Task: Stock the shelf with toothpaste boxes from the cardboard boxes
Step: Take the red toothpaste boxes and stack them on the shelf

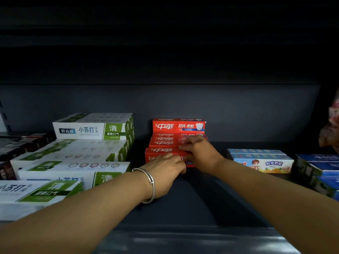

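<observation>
Your left hand and right hand are pinching the front red box (stack behind) on the shelf.

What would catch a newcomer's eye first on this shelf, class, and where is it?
The bright red toothpaste boxes stacked at the middle of the dark shelf stand out first, with both hands on them: the left hand, with a silver bangle at the wrist, and the right hand. To the left rise stepped white-and-green boxes; to the right lies a blue cartoon box.
</observation>
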`<state>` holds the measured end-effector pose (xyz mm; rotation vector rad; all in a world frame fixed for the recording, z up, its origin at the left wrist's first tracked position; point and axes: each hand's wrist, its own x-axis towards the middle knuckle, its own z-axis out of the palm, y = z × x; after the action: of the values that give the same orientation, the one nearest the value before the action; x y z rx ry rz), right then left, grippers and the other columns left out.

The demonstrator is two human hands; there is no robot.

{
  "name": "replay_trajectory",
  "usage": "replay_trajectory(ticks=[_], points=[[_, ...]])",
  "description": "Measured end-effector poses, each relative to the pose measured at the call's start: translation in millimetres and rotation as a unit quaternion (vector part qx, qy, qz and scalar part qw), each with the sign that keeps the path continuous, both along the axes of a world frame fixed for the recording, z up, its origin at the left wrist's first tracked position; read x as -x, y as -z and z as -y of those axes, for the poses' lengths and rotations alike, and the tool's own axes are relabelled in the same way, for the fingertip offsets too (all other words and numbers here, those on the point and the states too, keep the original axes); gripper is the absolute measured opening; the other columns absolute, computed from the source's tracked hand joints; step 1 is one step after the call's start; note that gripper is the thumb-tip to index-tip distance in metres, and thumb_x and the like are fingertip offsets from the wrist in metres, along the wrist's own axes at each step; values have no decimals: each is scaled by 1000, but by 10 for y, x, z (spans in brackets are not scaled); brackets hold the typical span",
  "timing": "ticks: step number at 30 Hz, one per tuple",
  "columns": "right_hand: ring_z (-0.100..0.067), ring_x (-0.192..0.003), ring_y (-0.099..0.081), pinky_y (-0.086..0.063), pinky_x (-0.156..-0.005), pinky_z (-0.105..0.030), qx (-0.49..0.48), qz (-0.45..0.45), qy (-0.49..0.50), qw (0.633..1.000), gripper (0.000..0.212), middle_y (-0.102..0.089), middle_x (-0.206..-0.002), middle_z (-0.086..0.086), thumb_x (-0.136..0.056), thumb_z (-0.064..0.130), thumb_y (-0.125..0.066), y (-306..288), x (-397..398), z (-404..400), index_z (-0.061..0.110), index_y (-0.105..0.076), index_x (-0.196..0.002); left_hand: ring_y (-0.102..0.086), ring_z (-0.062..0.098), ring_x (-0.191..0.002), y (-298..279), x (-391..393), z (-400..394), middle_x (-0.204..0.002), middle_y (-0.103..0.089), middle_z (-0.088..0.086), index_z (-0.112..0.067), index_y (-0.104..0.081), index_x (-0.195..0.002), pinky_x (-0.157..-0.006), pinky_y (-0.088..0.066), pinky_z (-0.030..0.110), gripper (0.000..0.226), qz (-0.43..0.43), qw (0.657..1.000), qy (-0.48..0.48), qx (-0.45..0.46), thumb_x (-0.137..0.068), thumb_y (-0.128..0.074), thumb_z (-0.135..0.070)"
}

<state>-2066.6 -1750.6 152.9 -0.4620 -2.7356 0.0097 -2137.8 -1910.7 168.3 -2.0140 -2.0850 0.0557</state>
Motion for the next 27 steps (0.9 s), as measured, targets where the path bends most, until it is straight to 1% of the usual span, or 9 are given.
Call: replay_trajectory(ticks=[2, 4, 6, 12, 16, 19, 21, 24, 27], points=[[-26, -132, -38, -31, -112, -36, -5, 5, 9, 1000, 42, -45, -141, -7, -94, 22, -55, -18, 24, 50, 14, -51, -135, -37, 17, -120, 6, -5, -29, -130, -41, -1, -20, -45, -127, -102, -34, 28, 48, 10, 1000, -10, 5, -85, -46, 2], [-28, -121, -49, -40, -102, -37, 22, -15, 11, 1000, 34, -55, -129, -12, -93, 13, -53, -42, 26, 106, 9, -56, -127, -38, 17, -119, 11, -4, -45, -129, -43, -1, -20, -46, -127, -101, -35, 28, 47, 22, 1000, -16, 10, -85, -47, 3], [-29, -112, -55, -45, -94, -37, 24, -31, 20, 999, 31, -60, -120, -13, -93, 10, -50, -56, 14, 139, 8, -59, -122, -39, 17, -119, 26, 7, -52, -129, -44, 0, -19, -47, -126, -102, -36, 28, 47, 32, 999, -21, 12, -85, -47, 3], [-30, -110, -56, -46, -92, -38, 14, -23, 45, 999, 31, -61, -119, -13, -93, 10, -49, -61, 20, 150, 9, -60, -122, -41, 17, -119, 65, 38, -54, -128, -45, 0, -18, -48, -125, -103, -36, 28, 45, 63, 997, -36, 15, -85, -46, 4], [-30, -111, -55, -45, -92, -36, 7, -5, 47, 999, 31, -60, -120, -14, -93, 9, -49, -66, 7, 176, 6, -58, -123, -44, 19, -118, 60, 8, -21, -127, -47, 2, -16, -50, -124, -103, -38, 31, 42, 91, 994, -50, 19, -86, -45, 2], [-31, -118, -51, -43, -97, -38, 8, -3, 45, 999, 37, -54, -129, -14, -93, 7, -47, -112, -66, 267, 4, -52, -129, -48, 21, -116, 59, -48, 30, -125, -49, 4, -13, -52, -123, -101, -39, 32, 38, 103, 993, -49, 18, -87, -46, -3], [-30, -119, -51, -43, -99, -39, 26, -7, 48, 998, 37, -52, -131, -12, -94, 9, -46, -124, -172, 333, 9, -51, -131, -48, 23, -116, 50, -111, 80, -125, -51, 5, -12, -53, -122, -100, -39, 32, 37, 111, 993, -46, 7, -87, -47, -5], [-30, -109, -58, -49, -90, -36, 25, -9, 68, 997, 33, -60, -121, -8, -90, 10, -51, -101, -459, 503, 17, -59, -121, -46, 24, -117, 8, -299, 185, -125, -50, 6, -12, -53, -121, -100, -38, 32, 33, 106, 993, -43, -8, -88, -48, -12], [-34, -102, -61, -50, -85, -37, -22, -47, 58, 997, 28, -66, -110, -13, -85, 10, -51, -82, -870, 822, 12, -65, -109, -44, 26, -115, -15, -596, 349, -122, -49, 8, -11, -52, -118, -100, -37, 37, 31, 83, 995, -42, -28, -89, -49, -20]])
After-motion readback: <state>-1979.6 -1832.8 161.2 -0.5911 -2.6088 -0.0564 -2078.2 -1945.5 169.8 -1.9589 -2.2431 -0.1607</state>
